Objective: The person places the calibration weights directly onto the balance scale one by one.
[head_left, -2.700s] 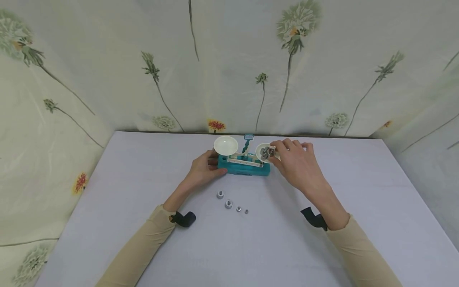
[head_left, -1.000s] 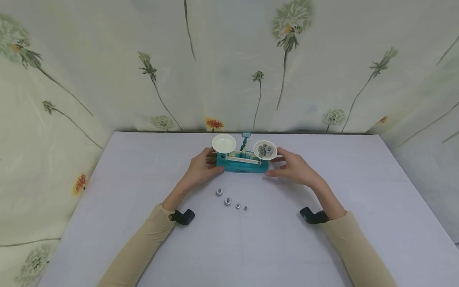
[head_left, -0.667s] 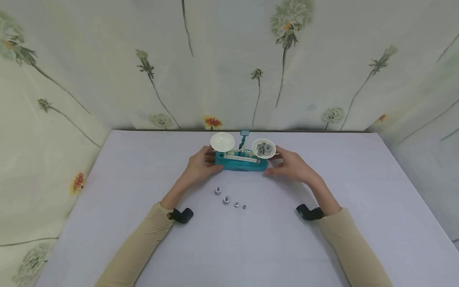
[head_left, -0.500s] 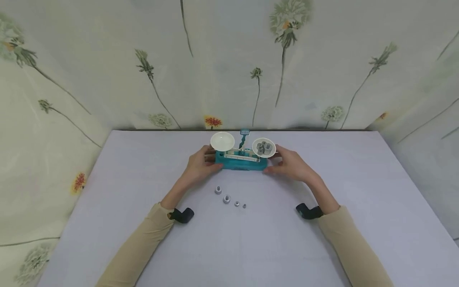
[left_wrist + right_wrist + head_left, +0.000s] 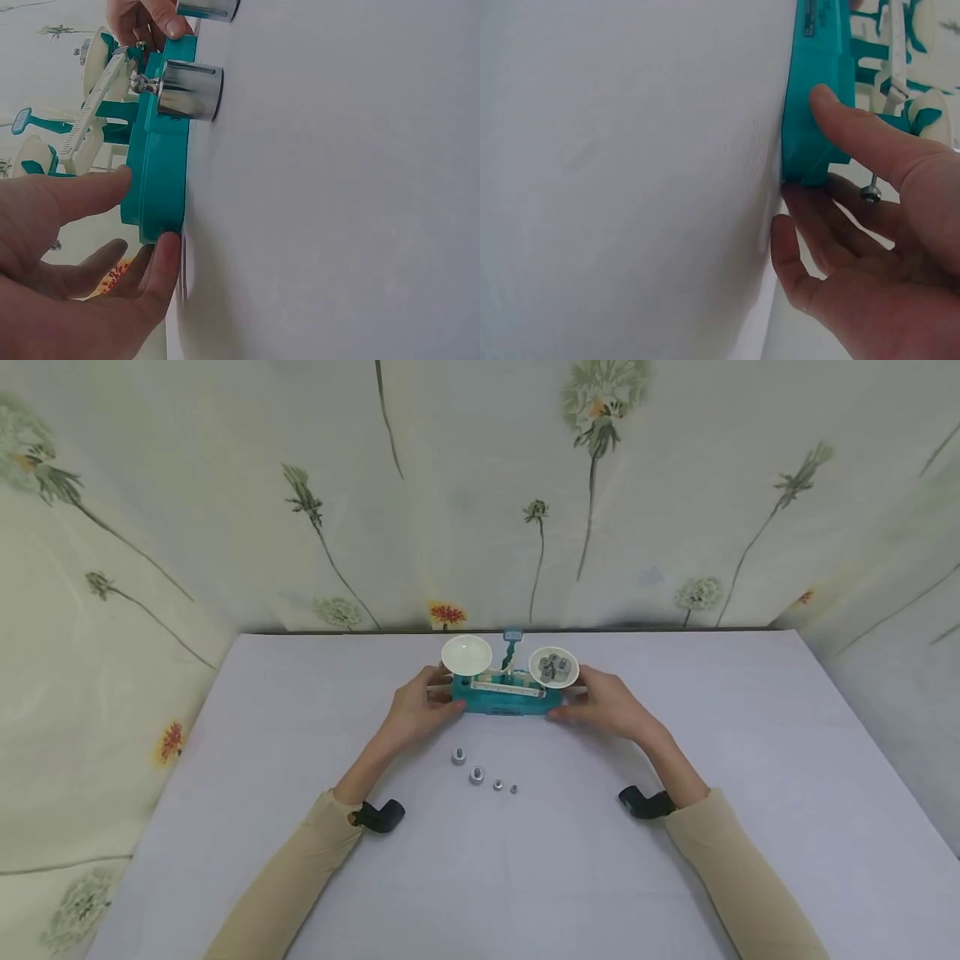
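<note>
Hands clasp both ends of teal balance scale

Four metal weights sit in a row on my worktop; behind it hangs a flowered cloth.

Both arms are covered by long, close-fitting sleeves in a pale tan, the left sleeve and the right sleeve creasing softly along the forearm and ending just short of the wrist. At each cuff sits a small black device, the left wrist mount and the right wrist mount, rounded and matte. The hands are bare, without rings or gloves.
</note>
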`<action>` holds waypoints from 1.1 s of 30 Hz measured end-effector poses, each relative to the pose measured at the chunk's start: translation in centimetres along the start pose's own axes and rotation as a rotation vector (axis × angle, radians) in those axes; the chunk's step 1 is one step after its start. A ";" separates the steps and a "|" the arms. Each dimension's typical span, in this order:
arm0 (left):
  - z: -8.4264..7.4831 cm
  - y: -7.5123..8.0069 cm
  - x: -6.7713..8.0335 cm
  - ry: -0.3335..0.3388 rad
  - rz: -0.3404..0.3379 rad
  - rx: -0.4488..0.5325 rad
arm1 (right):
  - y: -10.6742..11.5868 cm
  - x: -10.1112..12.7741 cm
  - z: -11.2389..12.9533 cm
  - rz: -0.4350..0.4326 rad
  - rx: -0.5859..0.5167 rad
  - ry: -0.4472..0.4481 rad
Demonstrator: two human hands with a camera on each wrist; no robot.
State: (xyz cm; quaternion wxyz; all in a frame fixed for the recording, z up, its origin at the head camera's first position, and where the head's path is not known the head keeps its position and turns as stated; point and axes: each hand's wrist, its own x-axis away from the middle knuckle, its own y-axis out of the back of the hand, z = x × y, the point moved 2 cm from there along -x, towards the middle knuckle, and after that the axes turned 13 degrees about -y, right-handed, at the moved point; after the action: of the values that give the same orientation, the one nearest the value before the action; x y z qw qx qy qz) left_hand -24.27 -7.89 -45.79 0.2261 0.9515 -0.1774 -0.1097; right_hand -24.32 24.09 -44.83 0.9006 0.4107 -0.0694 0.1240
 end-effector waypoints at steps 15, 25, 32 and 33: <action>-1.7 0.6 2.4 -0.001 0.009 -0.066 | -0.4 0.4 -0.1 0.031 -0.022 0.037; -2.9 0.2 3.1 0.002 0.058 -0.198 | 0.0 0.0 -0.2 0.033 -0.010 0.055; -3.3 0.1 3.9 -0.054 0.111 -0.248 | 0.0 0.0 -0.4 0.038 -0.018 0.047; -3.3 0.1 4.0 -0.060 0.118 -0.248 | -0.1 -0.1 -0.4 0.039 -0.019 0.047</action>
State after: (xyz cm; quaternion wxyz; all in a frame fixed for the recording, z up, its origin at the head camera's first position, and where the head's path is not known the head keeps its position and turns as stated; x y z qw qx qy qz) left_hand -19.65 -8.23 -43.34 0.3427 0.9004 -0.2249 -0.1457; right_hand -24.34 24.38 -45.19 0.9033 0.3977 -0.0571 0.1504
